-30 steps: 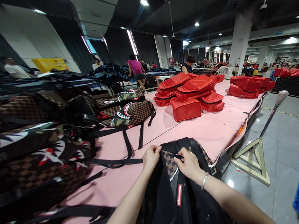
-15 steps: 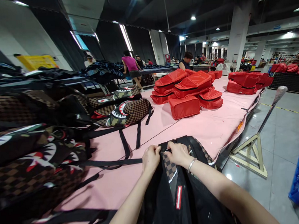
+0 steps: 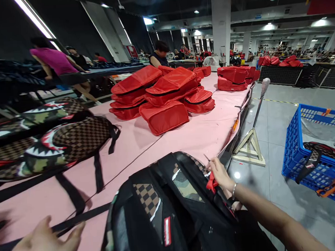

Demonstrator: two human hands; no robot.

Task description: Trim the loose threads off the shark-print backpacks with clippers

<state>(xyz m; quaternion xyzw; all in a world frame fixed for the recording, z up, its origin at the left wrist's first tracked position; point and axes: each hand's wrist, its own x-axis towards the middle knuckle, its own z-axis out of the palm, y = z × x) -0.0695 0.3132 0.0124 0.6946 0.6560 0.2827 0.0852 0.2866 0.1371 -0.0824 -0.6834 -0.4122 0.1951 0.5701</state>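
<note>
A black backpack (image 3: 173, 216) with brown checkered and camouflage patches lies on the pink-covered table (image 3: 129, 143), its shoulder straps facing up. Over the backpack's right edge, my right hand (image 3: 220, 173) is closed on a thin pointed tool (image 3: 212, 180) with red material at its grip; its exact kind is unclear. My left hand (image 3: 45, 244) is at the lower left, fingers spread and slightly blurred, holding nothing. Beneath and beyond it, a black strap (image 3: 85, 218) runs across the table toward the backpack.
Red bags (image 3: 167, 118) are piled on the table ahead. Shark-patterned checkered backpacks (image 3: 80, 140) lie at left, straps trailing. Beyond the table's right edge stand a metal bar on a triangular stand (image 3: 250, 149) and a blue crate (image 3: 292, 144) with a bag inside. People work farther back.
Both hands have left the backpack's top strap area. The left hand has moved left and opened; the right has moved to the bag's right side, holding the pointed tool. The view has turned right.
</note>
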